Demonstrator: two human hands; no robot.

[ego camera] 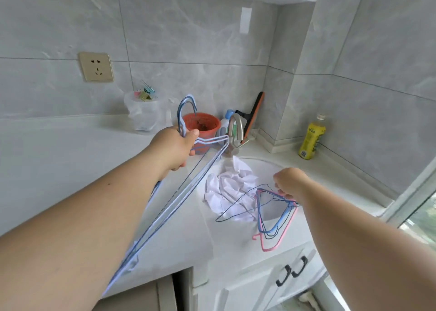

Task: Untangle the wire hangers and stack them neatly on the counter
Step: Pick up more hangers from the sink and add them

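Note:
My left hand [175,146] grips a bunch of light blue wire hangers [179,200] just below their hooks, holding them above the white counter [70,150]; their long bars slant down toward me under my forearm. My right hand [289,183] pinches a tangle of pink, blue and dark wire hangers [274,218] by one corner, near the counter's front edge. The tangle hangs down from my fingers, and part of it overlaps a crumpled white cloth [230,188].
A sink basin [266,169] with a steel tap [236,131] lies behind the cloth. An orange pot [205,124], a clear tub of binder clips [145,115], a squeegee [253,112] and a yellow bottle [311,138] stand along the tiled wall. Cabinet doors [271,284] are below.

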